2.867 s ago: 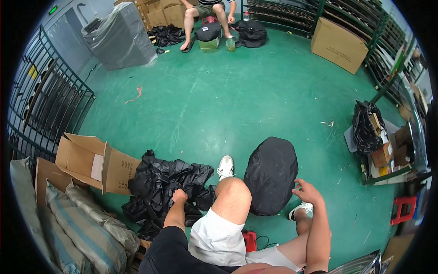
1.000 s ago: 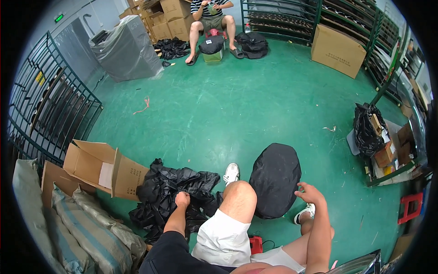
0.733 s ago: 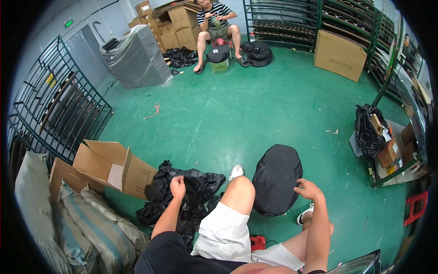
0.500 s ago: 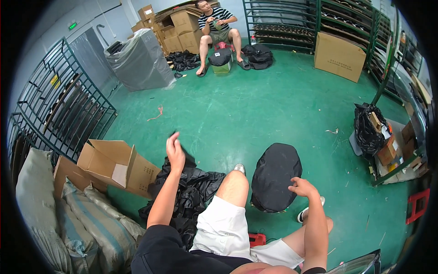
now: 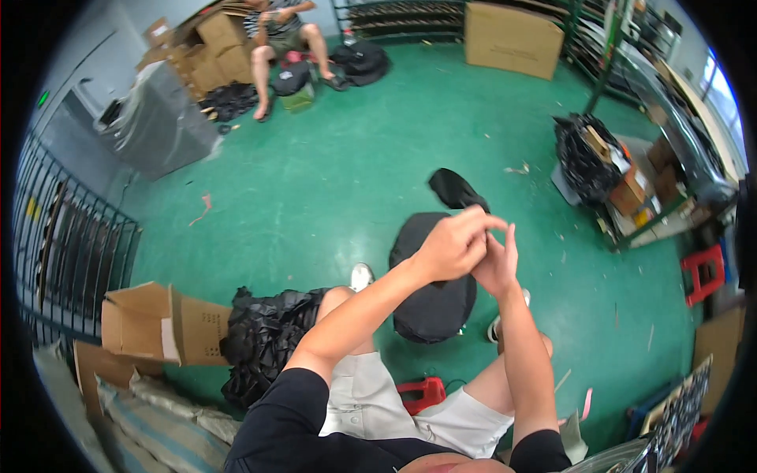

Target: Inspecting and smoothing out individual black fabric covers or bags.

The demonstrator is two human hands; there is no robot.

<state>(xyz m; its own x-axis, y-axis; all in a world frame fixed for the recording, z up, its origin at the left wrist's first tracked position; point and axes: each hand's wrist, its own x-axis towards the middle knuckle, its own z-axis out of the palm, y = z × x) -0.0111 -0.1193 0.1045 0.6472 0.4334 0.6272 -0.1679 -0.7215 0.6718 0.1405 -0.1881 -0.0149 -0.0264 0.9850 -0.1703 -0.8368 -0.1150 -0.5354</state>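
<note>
My left hand [image 5: 453, 246] and my right hand [image 5: 497, 264] meet above a stool-like stand with a black cloth cover [image 5: 432, 310]. A thin black piece with a rounded end [image 5: 455, 189], its kind unclear, sticks out beyond my left fingers, which are closed on it. My right fingers are bent up against the left ones; what they pinch is hidden. Beside my left leg lies a heap of crumpled black plastic [image 5: 268, 335].
An open cardboard box [image 5: 197, 323] and woven sacks [image 5: 169, 418] stand at my left. Ahead sits a person [image 5: 276, 31] beside a black-topped stool [image 5: 293, 83]. A black bin bag [image 5: 587, 158], shelving and a red stool [image 5: 703, 274] are on the right.
My left hand has come from above the plastic heap over to the covered stand and met my right hand, which has risen off its edge. The view has turned right and downward.
</note>
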